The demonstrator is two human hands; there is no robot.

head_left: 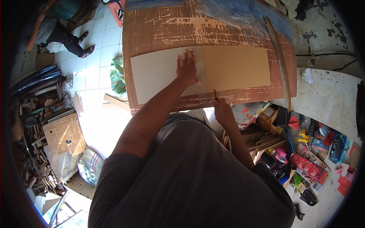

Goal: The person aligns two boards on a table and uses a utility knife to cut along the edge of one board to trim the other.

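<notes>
Head view: your left hand (186, 72) lies flat, released, on the grey board (156, 72); your right hand (223, 111) grasps a cutter (215, 94).
Print on the red packs (308, 167) is too small to read; your fist hides most of the cutter's handle. Its tip points away from you, at the brown board's (237, 68) near edge; both boards run left to right on the table (152, 34).

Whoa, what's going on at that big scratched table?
A person is pressing a spread left hand flat on a grey board that lies on the worn table. A brown board lies to its right. The right hand grips a thin tool, its tip at the brown board's near edge; whether it touches is too small to tell.
</notes>
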